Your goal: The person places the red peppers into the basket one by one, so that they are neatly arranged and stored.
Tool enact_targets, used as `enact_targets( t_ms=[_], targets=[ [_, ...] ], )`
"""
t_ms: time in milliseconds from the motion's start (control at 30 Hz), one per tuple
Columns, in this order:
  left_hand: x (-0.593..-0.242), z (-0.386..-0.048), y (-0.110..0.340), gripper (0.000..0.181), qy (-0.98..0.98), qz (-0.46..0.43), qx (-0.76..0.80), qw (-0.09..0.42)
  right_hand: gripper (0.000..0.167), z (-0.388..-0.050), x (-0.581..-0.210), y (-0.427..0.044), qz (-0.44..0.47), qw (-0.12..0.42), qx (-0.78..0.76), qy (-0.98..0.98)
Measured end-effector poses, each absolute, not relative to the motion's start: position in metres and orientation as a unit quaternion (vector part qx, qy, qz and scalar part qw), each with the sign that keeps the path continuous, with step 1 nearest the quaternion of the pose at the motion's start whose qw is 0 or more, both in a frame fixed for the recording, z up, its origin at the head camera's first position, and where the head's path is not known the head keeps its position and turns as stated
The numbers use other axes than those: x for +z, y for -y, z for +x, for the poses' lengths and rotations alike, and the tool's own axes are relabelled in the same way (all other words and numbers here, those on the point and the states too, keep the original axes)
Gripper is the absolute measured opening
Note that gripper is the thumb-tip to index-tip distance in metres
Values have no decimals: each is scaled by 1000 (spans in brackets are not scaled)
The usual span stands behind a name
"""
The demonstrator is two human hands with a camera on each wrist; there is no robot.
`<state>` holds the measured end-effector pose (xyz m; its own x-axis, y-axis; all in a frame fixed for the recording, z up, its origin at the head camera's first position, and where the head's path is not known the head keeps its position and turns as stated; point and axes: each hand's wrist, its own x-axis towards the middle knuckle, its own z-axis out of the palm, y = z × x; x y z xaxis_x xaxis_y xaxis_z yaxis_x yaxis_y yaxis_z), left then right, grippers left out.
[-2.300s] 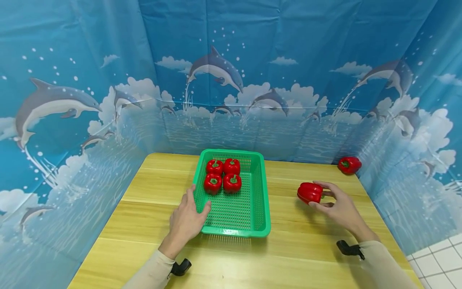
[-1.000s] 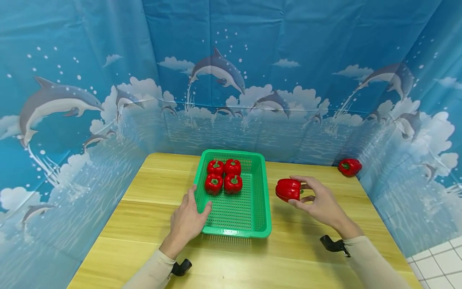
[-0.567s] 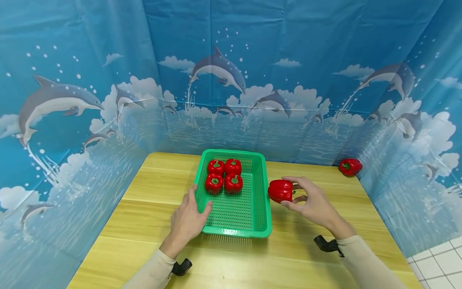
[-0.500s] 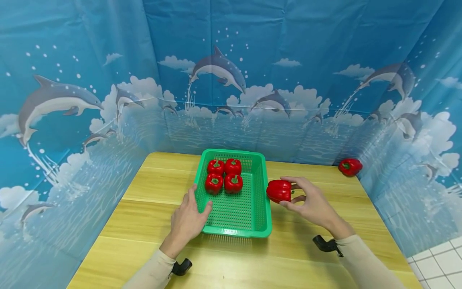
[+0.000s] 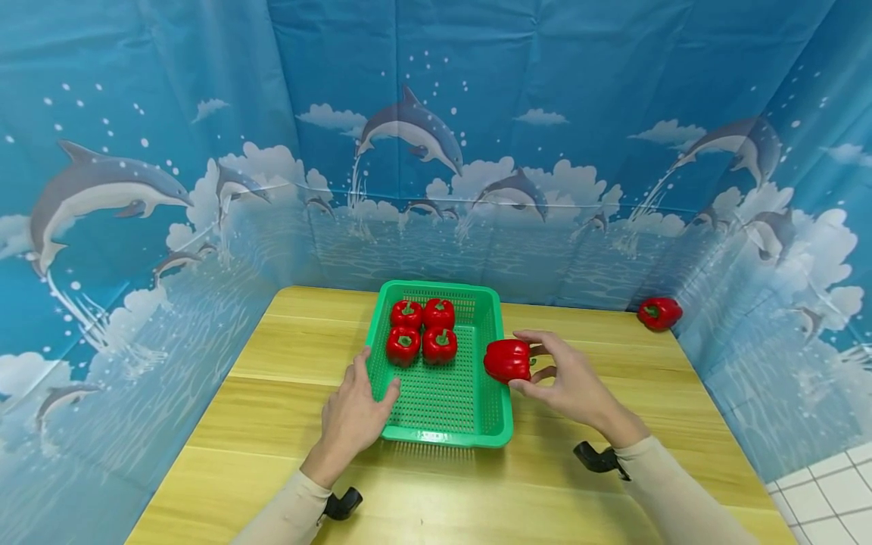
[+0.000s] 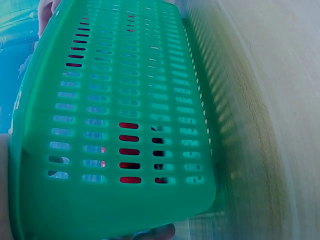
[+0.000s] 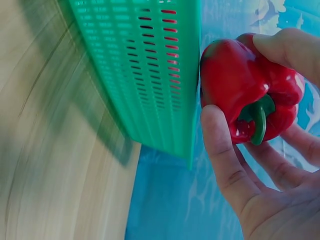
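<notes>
Your right hand (image 5: 568, 387) pinches a red bell pepper (image 5: 507, 360) between thumb and fingers, over the right rim of the green basket (image 5: 436, 438), right of frame centre. It probably handles light and firm, but glossy skin may slip; hold its broad sides, not the stem (image 7: 259, 124). Whether pepper touches rim is unclear; whether your left hand (image 5: 356, 412), left of centre, grips the basket, I cannot tell.

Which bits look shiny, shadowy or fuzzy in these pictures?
Head view: pale glare on the table; left wrist view: table hazy, speckled light in the shadow beside the green basket; right wrist view: bright shine on the held red pepper, dark shadow on the table.
</notes>
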<state>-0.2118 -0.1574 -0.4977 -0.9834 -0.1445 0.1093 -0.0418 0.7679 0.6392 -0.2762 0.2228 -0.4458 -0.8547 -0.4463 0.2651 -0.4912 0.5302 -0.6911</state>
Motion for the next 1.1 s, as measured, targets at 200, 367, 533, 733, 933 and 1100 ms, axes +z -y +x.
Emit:
enact_targets(
  t_ms=[200, 367, 533, 733, 933, 1100],
  targets=[
    [-496, -211, 157, 91, 937, 48, -338, 75, 76, -275, -442, -214, 268, 25, 401, 876],
    [-495, -211, 158, 90, 937, 45, -337, 76, 74, -273, -437, -208, 277, 30, 392, 877],
    [-495, -210, 158, 91, 936, 43, -341, 76, 72, -274, -433, -201, 289, 34, 383, 877],
    [-495, -210, 158, 93, 937, 44, -340, 73, 71, -276, -427, -190, 296, 35, 364, 882],
    [-495, -210, 159, 96, 937, 43, -338, 71, 74, -278, -420, -178, 304, 18, 361, 881],
    [-496, -208, 159, 99, 937, 40, -339, 68, 74, -277, -416, -167, 314, 2, 368, 875]
  ],
)
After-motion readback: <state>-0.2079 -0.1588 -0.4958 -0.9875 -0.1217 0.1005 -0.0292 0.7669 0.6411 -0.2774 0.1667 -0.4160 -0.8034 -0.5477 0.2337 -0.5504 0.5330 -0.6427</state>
